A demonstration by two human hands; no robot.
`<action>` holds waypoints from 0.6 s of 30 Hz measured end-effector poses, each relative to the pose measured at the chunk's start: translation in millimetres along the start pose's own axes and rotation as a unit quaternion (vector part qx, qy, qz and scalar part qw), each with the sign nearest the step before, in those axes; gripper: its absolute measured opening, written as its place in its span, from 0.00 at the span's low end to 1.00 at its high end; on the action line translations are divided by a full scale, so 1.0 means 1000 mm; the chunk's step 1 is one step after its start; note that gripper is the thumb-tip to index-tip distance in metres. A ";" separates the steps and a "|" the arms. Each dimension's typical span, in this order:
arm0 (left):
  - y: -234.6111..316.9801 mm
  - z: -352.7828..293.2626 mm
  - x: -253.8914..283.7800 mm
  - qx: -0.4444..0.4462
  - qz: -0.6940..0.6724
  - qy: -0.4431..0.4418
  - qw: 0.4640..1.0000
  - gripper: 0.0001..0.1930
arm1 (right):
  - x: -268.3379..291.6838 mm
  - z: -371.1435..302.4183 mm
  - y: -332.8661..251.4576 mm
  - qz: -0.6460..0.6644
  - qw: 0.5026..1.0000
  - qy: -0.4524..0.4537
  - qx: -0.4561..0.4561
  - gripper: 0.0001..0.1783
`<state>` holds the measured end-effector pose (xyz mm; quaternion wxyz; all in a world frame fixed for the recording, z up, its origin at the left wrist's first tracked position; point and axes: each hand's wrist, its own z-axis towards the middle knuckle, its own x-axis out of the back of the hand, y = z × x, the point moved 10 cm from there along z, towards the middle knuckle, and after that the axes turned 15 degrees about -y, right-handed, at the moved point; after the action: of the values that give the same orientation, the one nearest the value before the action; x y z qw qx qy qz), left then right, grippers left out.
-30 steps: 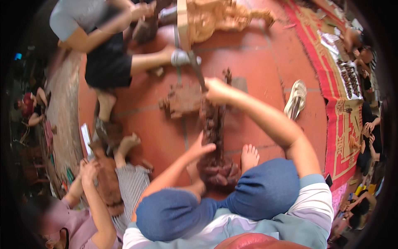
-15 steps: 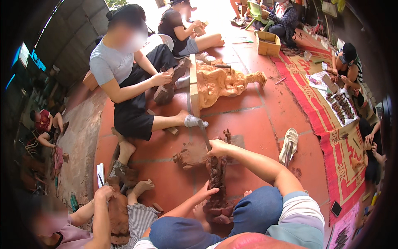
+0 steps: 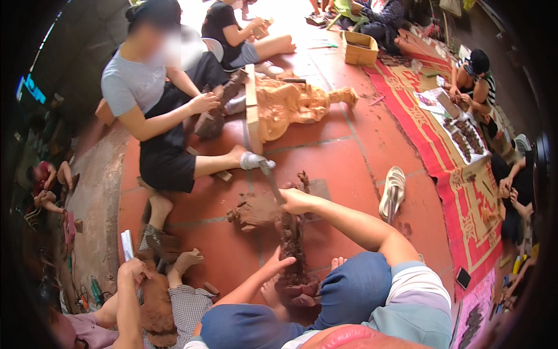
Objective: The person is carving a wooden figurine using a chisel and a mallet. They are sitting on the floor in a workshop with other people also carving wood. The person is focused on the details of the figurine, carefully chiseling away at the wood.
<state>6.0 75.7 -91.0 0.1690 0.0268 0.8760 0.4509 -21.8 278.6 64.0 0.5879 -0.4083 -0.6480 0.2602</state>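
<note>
A dark brown carved wooden figure (image 3: 293, 241) stands upright on the floor between my knees, its lower part close to my bare feet. My left hand (image 3: 275, 267) is wrapped around its lower left side, thumb stretched across the front. Near its top, my right hand (image 3: 297, 201) is closed on a long, narrow, greyish tool (image 3: 273, 185) that points away toward a neighbour's sock. The working end's shape is too blurred to name exactly. Beside the figure on the left lies a low, rough brown block (image 3: 256, 210).
A large light-wood statue (image 3: 299, 107) lies ahead on the red tiles. A person in a grey shirt (image 3: 136, 81) sits at the left with dark wood. A sandal (image 3: 392, 193) lies right, near a red patterned mat (image 3: 427, 125). Another person's hands (image 3: 135, 272) hold a carving at lower left.
The whole view has shifted, so the scene sits a little left and higher. Both my hands keep their holds on the carved figure and the tool.
</note>
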 end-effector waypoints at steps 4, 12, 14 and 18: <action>-0.013 0.000 0.008 -0.006 -0.015 0.006 1.000 0.54 | 0.008 -0.003 -0.002 0.083 0.994 0.013 -0.076 0.14; 0.017 -0.010 0.000 -0.043 -0.024 -0.001 0.999 0.51 | 0.008 -0.018 -0.001 0.047 0.994 0.089 -0.038 0.15; 0.018 -0.007 0.000 -0.050 -0.002 0.006 0.999 0.47 | 0.025 -0.030 -0.003 0.052 0.987 0.149 -0.035 0.14; 0.005 -0.012 0.003 -0.036 -0.082 0.014 0.996 0.39 | 0.062 -0.057 0.014 0.349 0.919 0.183 0.016 0.09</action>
<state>-0.8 70.1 -81.5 0.1941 -0.0578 0.8609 0.4667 38.5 329.8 96.3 0.5747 -0.6397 -0.3410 0.3798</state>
